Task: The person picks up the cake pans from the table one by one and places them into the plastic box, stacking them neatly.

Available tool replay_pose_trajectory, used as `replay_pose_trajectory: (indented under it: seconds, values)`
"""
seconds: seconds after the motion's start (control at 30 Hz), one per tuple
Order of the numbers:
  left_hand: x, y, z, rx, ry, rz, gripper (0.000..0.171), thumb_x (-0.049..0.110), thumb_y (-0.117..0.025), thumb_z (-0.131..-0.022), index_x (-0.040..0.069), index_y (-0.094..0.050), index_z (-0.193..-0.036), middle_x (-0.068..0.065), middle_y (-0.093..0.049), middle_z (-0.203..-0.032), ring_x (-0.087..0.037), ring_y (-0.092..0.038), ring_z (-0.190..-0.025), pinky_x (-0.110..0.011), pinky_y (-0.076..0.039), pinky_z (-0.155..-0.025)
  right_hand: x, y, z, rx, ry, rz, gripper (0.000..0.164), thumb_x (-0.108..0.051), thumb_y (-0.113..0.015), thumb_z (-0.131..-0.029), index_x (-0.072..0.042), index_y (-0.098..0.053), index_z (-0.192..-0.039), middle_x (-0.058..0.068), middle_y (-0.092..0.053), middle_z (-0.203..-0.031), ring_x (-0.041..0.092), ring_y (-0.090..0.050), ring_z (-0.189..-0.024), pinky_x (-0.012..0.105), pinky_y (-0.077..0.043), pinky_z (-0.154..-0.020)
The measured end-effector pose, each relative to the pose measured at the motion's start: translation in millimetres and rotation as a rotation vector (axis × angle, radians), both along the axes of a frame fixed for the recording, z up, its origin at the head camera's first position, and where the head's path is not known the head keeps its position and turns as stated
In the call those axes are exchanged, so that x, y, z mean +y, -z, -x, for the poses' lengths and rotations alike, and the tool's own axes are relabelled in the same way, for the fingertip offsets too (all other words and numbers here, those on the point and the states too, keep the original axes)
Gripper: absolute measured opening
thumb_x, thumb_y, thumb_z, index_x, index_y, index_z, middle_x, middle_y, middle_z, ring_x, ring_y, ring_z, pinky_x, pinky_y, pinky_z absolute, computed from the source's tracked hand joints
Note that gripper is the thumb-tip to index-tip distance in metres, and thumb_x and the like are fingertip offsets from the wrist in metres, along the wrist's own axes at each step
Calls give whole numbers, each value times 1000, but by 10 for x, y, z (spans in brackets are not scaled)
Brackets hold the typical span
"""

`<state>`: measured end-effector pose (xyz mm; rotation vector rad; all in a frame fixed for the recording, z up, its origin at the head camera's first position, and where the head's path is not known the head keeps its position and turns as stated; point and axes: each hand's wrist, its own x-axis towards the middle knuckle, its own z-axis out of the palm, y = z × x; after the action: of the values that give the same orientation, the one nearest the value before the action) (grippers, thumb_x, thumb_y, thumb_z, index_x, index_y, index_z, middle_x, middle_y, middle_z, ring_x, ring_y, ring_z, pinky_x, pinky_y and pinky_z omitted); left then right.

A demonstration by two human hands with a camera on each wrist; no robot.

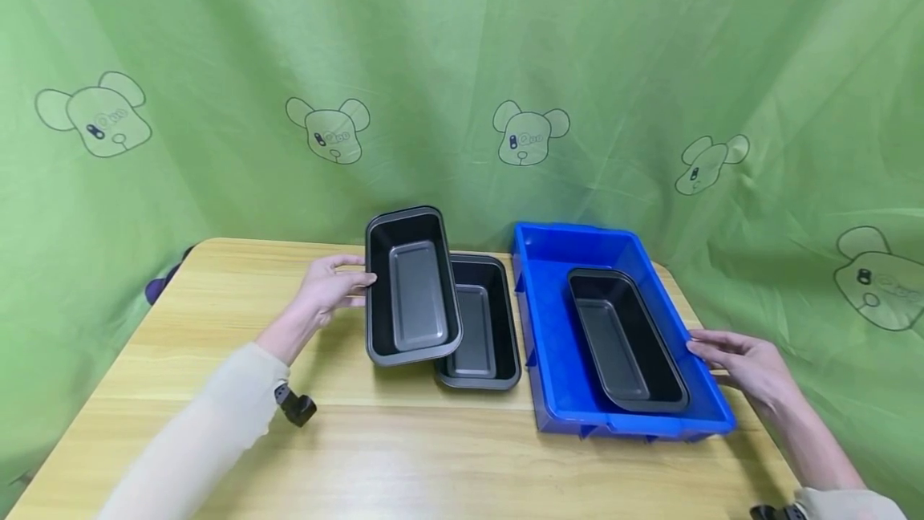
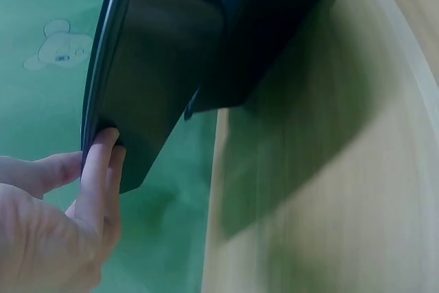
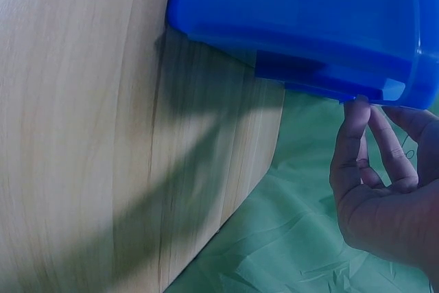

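Note:
My left hand point(image 1: 330, 289) pinches the left rim of a dark grey loaf pan point(image 1: 419, 295), thumb inside and fingers against its outer wall point(image 2: 154, 66). That pan is raised off the table and tilted, partly covering a second loaf pan point(image 1: 476, 331) that sits on the tabletop. A third loaf pan point(image 1: 628, 343) lies inside the blue bin point(image 1: 545, 319), slanted toward its near right corner. At the bin's right side, my right hand point(image 1: 747, 363) grips the rim between thumb and fingers; the right wrist view shows the fingertips point(image 3: 357, 109) at the rim's underside.
The wooden table point(image 1: 303, 448) has rounded far corners. A green curtain point(image 1: 433, 38) with printed bear heads hangs close behind and at both sides. Something dark and purple point(image 1: 155, 289) shows past the table's left edge.

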<state>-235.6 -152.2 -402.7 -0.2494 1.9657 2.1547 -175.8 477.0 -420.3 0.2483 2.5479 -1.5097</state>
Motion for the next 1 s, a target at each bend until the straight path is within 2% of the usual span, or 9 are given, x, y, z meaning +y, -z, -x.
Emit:
replay_pose_trajectory:
  seconds: [0.77,1.0]
  values:
    - [663,-108,100,9,15,-99,53,-10,-69,-92,-6,-56,-143,-4,-76,-80,-14,-75,-66,-27,-69,-66,9,4,1,-11,-1,-2,19,-30,-72,-102,-31,-77,-120,-30,-74,-98,1,-73,-89,25,-68,-77]
    - [875,-147,103,17,23,-123,51,-10,-70,-92,-6,-57,-141,-11,-79,-87,-14,-74,-65,-26,-69,-63,9,2,3,-18,1,1,18,-31,-72,-102,-32,-78,-119,-31,-73,-98,0,-73,-89,25,-68,-78]
